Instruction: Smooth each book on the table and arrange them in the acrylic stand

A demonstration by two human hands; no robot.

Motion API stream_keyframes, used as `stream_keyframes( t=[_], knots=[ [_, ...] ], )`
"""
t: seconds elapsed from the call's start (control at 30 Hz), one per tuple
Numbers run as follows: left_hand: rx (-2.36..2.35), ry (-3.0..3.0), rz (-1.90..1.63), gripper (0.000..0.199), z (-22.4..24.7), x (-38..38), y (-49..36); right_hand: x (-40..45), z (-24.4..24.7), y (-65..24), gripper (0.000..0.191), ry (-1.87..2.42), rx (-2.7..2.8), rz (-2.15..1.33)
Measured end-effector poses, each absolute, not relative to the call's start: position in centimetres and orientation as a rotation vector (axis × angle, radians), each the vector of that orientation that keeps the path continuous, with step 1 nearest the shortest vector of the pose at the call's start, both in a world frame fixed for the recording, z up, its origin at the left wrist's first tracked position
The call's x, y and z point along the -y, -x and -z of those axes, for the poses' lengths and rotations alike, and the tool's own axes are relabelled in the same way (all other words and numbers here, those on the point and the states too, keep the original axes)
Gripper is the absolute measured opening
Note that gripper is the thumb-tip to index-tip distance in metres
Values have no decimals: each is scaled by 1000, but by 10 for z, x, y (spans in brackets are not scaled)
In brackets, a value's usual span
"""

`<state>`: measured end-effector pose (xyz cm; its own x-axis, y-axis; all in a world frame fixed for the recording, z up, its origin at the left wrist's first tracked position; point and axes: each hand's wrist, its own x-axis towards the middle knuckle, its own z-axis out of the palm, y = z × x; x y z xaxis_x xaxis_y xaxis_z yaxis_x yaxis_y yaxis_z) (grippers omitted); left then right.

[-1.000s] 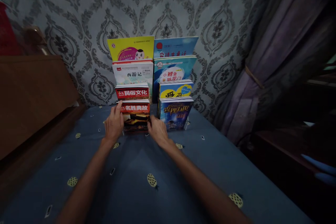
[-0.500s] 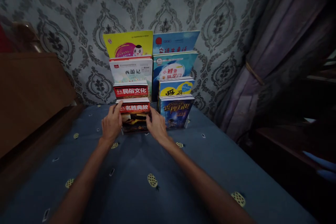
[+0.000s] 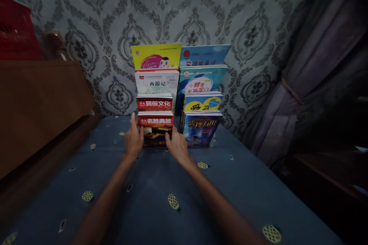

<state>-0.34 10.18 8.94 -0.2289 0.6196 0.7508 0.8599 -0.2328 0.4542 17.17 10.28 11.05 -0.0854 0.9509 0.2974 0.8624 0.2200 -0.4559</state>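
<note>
Two rows of children's books stand upright, stepped from short in front to tall behind. In the left row, the front book (image 3: 155, 134) has a dark cover with a red title band. Along its left edge is my left hand (image 3: 134, 138), fingers stretched upward and apart, thumb near the cover's edge. My right hand (image 3: 177, 144) grips its lower right edge, thumb on the front cover, other fingers partly hidden. Behind it come another red-banded book (image 3: 155, 104), a white book (image 3: 156, 80) and a yellow book (image 3: 146, 54).
Beside it, the right row has a dark blue book (image 3: 201, 132), a yellow-and-blue book (image 3: 189, 103), a teal book (image 3: 220, 74) and a blue book (image 3: 220, 53). A patterned blue cloth (image 3: 155, 187) lies underneath. A brown box-like piece (image 3: 43, 103) stands left; a tied curtain (image 3: 276, 115) hangs right.
The view has shifted, so the books appear farther right and slightly lower. My left fingers have left the front book's top corner for its left side; my right hand stays at its right edge.
</note>
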Motion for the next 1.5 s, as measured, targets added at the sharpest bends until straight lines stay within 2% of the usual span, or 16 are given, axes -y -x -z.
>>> stream_keyframes(
  t=[0.17,0.4,0.6,0.7,0.97,1.23,1.5],
  knots=[
    [1811,1785,1479,44,-83,-107,7,-98,-107,-169,32,1773,2022,-221],
    [1847,1773,1528,46,-81,-108,10,-99,-102,-165,27,1801,2048,-170],
    [1688,1891,1640,49,-83,-110,16,-110,-93,-172,33,1717,1978,-319],
    [1678,1888,1652,54,-84,-109,16,-120,-89,-174,40,1497,1883,-394],
    [1671,1900,1737,46,-88,-107,16,-147,-71,-171,61,996,1604,-520],
    [1617,1967,1835,47,-87,-109,17,-160,-62,-174,59,860,1576,-580],
    [1685,1925,1693,51,-83,-108,17,-155,-68,-176,57,915,1585,-597]
  ],
)
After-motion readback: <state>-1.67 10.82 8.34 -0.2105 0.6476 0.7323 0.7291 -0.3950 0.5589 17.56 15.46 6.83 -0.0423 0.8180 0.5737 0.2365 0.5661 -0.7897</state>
